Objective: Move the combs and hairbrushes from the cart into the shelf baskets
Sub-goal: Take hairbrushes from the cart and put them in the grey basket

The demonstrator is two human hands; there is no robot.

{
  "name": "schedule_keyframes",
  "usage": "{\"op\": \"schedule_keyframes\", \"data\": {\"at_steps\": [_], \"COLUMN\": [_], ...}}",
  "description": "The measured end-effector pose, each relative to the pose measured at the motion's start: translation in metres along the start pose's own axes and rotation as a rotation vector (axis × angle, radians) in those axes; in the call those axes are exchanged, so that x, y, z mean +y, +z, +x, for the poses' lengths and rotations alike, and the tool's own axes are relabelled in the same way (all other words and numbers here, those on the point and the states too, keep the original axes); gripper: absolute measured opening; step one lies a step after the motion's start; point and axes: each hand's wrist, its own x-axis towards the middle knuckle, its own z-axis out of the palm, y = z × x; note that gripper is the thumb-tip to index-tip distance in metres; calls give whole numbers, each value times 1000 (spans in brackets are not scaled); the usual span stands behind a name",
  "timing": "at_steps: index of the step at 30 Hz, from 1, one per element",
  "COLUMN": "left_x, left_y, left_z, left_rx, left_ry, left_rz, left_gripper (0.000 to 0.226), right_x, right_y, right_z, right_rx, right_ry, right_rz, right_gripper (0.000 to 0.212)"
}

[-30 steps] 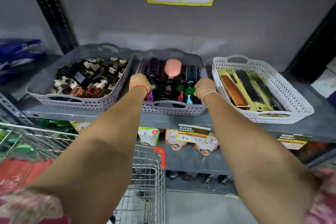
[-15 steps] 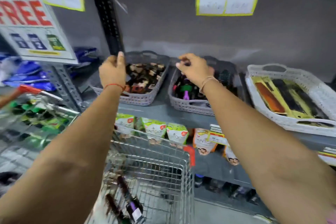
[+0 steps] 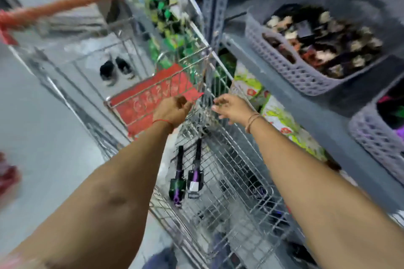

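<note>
Lying in the wire cart (image 3: 220,181), two black hairbrushes (image 3: 188,172) with purple handles, left hand (image 3: 172,109) loosely curled, right hand (image 3: 234,108) fingers spread, both empty

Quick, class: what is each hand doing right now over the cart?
Left hand: loosely curled, holding nothing visible, above the cart.
Right hand: open, fingers spread, empty, above the cart.

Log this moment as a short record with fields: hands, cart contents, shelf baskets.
left hand: over the cart, loosely curled, holding nothing visible
right hand: over the cart, fingers spread, empty
cart: wire, red handle
cart contents: two hairbrushes with purple handles lying side by side
grey basket: on the shelf, full of hair clips
second grey basket: at right edge, contents blurred
</note>
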Motion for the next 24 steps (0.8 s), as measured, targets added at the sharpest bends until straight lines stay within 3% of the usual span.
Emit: {"op": "schedule_keyframes", "data": {"at_steps": [4,7,11,14,17,19,22,24], "left_x": [-63,-97,-128,-145,-157,-165,-172,-177], "left_y": [45,80,124,157,188,203,205,205], "left_z": [0,1,1,-2,-5,-6,-7,-8], "left_rx": [-164,-267,-373,-440,-446,-373,-316,-296], "left_ry": [-326,-465,-652,-737,-850,-924,-924,-906], "left_rz": [32,108,169,241,162,41,95,105], "left_gripper": [50,66,69,65,56,38,71,70], "right_x": [66,122,172,185,191,199,206,203], "right_y": [29,58,99,133,173,197,203,184], "right_z": [36,58,75,76,70,67,69,72], "right_rx": [-154,-287,-433,-342,-255,-195,-67,3], "right_ry": [85,166,242,278,359,430,464,403], "right_rz": [-162,-282,-455,-340,-243,-266,-163,-211], "right_gripper": [43,52,79,79,90,79,38,26]}}
